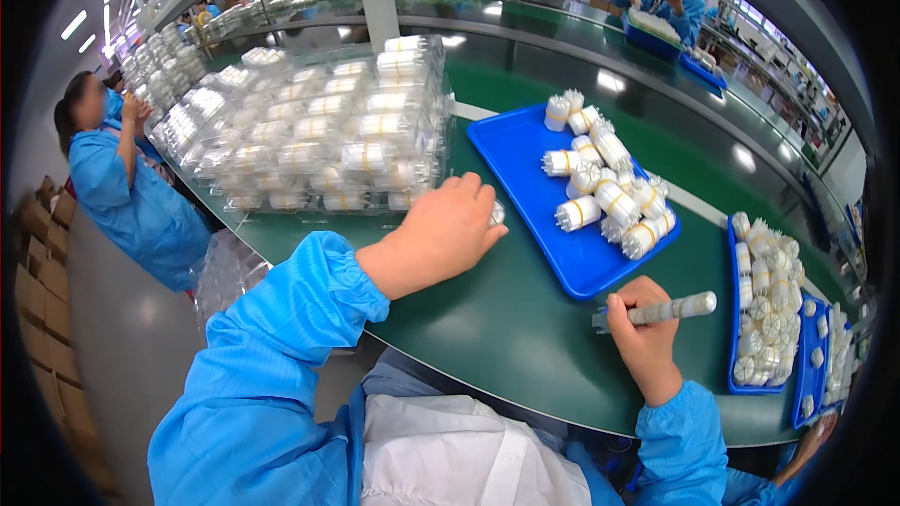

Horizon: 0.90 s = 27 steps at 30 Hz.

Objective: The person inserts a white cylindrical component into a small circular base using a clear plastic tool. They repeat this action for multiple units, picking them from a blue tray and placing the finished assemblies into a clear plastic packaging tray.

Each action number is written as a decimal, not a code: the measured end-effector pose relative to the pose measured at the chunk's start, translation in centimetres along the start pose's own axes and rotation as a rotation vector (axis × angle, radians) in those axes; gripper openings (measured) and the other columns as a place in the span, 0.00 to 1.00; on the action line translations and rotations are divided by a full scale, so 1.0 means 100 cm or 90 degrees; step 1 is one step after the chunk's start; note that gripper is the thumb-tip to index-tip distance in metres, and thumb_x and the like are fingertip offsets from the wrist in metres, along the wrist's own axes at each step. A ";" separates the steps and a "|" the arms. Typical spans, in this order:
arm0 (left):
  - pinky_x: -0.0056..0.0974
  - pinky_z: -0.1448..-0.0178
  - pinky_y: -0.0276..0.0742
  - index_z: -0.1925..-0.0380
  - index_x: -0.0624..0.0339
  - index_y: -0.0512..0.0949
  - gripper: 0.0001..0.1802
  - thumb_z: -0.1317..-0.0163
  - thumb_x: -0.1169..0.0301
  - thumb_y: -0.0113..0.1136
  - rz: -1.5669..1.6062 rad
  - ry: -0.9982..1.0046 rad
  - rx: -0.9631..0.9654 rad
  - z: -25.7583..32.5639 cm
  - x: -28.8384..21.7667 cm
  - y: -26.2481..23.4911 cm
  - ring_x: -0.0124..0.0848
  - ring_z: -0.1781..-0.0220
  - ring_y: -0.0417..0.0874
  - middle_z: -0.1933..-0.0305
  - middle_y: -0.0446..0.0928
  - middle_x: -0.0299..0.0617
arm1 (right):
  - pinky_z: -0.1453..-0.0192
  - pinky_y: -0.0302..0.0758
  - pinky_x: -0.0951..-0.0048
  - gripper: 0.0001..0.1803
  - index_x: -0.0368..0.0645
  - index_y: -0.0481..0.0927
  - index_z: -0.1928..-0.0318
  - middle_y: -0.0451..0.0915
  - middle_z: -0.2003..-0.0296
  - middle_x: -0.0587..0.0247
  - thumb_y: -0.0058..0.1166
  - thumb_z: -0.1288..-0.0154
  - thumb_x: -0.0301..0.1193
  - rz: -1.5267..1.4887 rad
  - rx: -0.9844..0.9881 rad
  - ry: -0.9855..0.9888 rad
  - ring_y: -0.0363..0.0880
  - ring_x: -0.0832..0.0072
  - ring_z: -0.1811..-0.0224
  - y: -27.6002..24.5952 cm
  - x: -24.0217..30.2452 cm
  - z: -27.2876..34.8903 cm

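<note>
Our right hand (644,330) clamps its fingers mid-length on a slim whitish rod (691,305), probably for balance, beside the blue plastic tray (516,155); our left hand (441,232) curls over a round white piece (498,214), grip unclear.

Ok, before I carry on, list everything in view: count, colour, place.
Clear packs: many, transparent with white contents, bench left and beyond
Central tray: one, blue, mid-bench
Banded bundles: a dozen or so, white with yellow bands, central tray
Filled trays: at least two, blue, bench right
Far trays: two, blue, upper right
Bench: one, green, middle
Boxes: several, brown, floor left
Co-workers: several, blue-clad, left and far side
Slim rod: one, whitish, in right grip
Small piece: one, whitish, mostly hidden, at left grip
Sleeves: two, light blue, lower left and right
Left grip: one, bare, beside packs
Right grip: one, bare, near central tray
</note>
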<state>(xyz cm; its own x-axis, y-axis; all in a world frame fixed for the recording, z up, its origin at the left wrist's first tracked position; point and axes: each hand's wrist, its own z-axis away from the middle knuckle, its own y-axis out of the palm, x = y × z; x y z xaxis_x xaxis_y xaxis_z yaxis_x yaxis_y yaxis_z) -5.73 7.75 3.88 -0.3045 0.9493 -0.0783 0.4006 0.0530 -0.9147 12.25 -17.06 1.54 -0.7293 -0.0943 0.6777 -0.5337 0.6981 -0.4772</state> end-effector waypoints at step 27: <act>0.52 0.41 0.75 0.51 0.67 0.82 0.36 0.22 0.41 0.45 0.194 -0.164 -0.205 -0.075 0.122 -0.092 0.56 0.47 0.81 0.51 0.84 0.54 | 0.72 0.68 0.68 0.10 0.38 0.77 0.75 0.77 0.76 0.62 0.65 0.39 0.20 -0.004 0.013 -0.009 0.74 0.71 0.75 -0.002 0.003 0.003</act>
<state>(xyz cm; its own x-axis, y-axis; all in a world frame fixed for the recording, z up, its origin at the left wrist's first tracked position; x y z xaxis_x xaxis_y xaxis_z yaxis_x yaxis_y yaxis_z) -6.63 21.15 14.36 -0.3193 0.8314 -0.4548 0.7375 -0.0833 -0.6701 12.00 -17.41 1.70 -0.7314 -0.1085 0.6733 -0.5472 0.6825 -0.4845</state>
